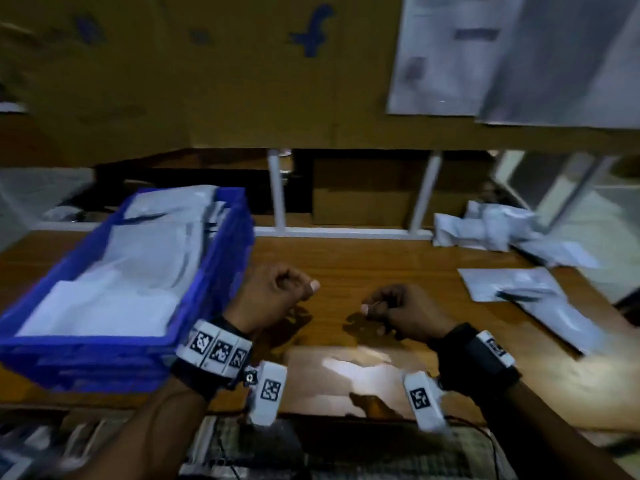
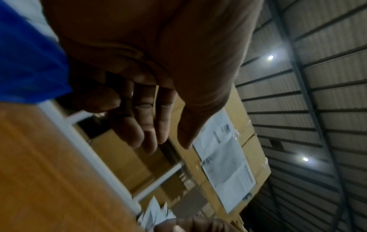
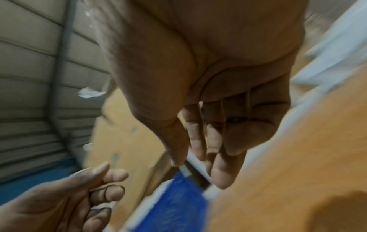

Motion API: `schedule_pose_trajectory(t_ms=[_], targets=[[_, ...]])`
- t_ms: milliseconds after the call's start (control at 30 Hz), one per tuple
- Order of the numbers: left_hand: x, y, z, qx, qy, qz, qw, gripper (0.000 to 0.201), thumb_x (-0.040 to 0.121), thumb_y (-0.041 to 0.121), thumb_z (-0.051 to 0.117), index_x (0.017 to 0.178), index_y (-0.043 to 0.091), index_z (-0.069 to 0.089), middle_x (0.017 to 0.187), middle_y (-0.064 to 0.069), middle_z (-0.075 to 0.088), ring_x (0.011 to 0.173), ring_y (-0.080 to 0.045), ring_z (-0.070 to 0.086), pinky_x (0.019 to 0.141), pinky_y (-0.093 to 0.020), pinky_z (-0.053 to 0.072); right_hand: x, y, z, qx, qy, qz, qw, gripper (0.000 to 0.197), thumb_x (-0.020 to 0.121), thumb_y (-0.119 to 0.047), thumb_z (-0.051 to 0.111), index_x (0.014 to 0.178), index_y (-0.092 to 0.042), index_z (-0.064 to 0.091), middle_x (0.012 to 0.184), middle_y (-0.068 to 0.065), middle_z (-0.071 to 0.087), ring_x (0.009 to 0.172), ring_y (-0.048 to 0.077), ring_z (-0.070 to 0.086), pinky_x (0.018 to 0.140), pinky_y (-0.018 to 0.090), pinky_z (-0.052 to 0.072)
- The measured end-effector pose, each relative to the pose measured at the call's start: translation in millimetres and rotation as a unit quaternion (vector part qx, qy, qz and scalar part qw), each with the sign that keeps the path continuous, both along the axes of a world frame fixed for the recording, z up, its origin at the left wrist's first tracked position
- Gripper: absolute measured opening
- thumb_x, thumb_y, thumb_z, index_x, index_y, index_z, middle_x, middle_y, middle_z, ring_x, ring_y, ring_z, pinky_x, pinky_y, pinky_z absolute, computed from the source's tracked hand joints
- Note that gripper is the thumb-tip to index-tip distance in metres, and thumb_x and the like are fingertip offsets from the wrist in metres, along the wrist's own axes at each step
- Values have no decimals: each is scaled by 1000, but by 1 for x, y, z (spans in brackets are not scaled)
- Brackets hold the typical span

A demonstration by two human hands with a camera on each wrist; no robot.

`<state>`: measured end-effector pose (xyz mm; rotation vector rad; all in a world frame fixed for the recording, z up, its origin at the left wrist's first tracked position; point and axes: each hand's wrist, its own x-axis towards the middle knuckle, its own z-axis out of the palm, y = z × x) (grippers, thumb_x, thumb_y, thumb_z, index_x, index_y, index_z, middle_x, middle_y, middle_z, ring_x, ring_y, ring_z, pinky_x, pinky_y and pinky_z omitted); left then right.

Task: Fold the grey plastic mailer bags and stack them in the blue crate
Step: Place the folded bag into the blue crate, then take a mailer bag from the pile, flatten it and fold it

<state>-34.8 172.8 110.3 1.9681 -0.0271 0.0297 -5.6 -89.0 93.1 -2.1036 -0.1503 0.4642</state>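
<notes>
Both hands above wooden table, near centre. Left hand loosely curled, nothing held. Right hand loosely curled, nothing held. Blue crate at left, folded grey mailer bags stacked inside. Unfolded mailers flat at right; crumpled pile far right.

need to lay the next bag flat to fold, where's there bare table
Bare wooden table lies between the blue crate and the flat mailer bags, under both hands. The right end is crowded with bags; the crate fills the left.
</notes>
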Motion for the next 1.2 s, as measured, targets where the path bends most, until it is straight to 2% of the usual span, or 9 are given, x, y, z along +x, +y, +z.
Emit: schedule_pose_trajectory(t_ms=[167, 433, 533, 633, 700, 800, 900, 1067, 1200], targets=[[18, -114, -56, -51, 93, -61, 993, 24, 88, 30, 81, 89, 8, 73, 80, -12, 76, 70, -30, 72, 67, -42, 56, -12, -113, -47, -9, 40, -86, 995, 20, 94, -30, 76, 95, -10, 73, 66, 2, 71, 66, 20, 72, 47, 26, 43], [79, -235, -103, -63, 157, -119, 978, 19, 90, 19, 78, 90, 0, 71, 67, -2, 70, 55, -11, 59, 49, -22, 45, 9, -219, -93, 17, 69, -235, 969, 22, 93, -31, 76, 88, -10, 71, 75, 4, 72, 67, 18, 74, 50, 27, 47], [120, -270, -115, -57, 178, -136, 973, 18, 89, 22, 80, 92, 6, 70, 68, -2, 68, 54, -12, 62, 48, -23, 46, 45, -259, -107, -5, 48, -305, 951, 21, 91, -29, 78, 99, -11, 72, 80, 8, 74, 67, 22, 71, 51, 33, 51], [164, -306, -124, -31, 173, -159, 971, 17, 83, 25, 85, 86, 18, 70, 73, -3, 72, 66, -22, 69, 57, -36, 56, 86, -301, -111, -102, 1, -340, 935, 32, 88, -36, 80, 113, -17, 74, 99, 5, 77, 83, 25, 72, 70, 43, 61], [190, -331, -125, -4, 161, -187, 969, 23, 78, 31, 88, 92, 23, 72, 83, 0, 75, 79, -21, 73, 72, -44, 62, 106, -325, -108, -175, -3, -362, 916, 42, 86, -39, 80, 122, -19, 71, 116, 5, 74, 104, 28, 70, 84, 36, 56], [222, -368, -123, 67, 97, -224, 967, 39, 79, 37, 88, 110, 22, 70, 106, 3, 73, 100, -15, 69, 83, -35, 58, 121, -354, -113, -216, 14, -403, 889, 45, 87, -30, 78, 129, -16, 69, 129, 10, 70, 121, 31, 64, 98, 34, 49], [245, -408, -124, 109, 60, -263, 957, 54, 80, 40, 86, 126, 22, 64, 129, 1, 66, 118, -17, 62, 87, -28, 49, 119, -365, -131, -225, 33, -413, 882, 42, 86, -23, 76, 127, -15, 70, 129, 11, 70, 121, 31, 64, 100, 34, 49], [262, -458, -139, 229, 35, -334, 914, 83, 73, 44, 88, 144, 23, 52, 146, -6, 55, 133, -26, 52, 106, -40, 47, 106, -364, -157, -238, 28, -410, 880, 38, 86, -36, 76, 121, -22, 73, 122, 6, 74, 110, 25, 69, 90, 29, 50], [257, -468, -151, 268, 9, -324, 907, 48, 91, 34, 73, 135, 21, 61, 136, -8, 64, 127, -30, 58, 99, -41, 51, 90, -362, -160, -240, 7, -399, 885, 39, 88, -35, 77, 124, -22, 71, 122, 5, 73, 111, 23, 68, 89, 27, 50]])
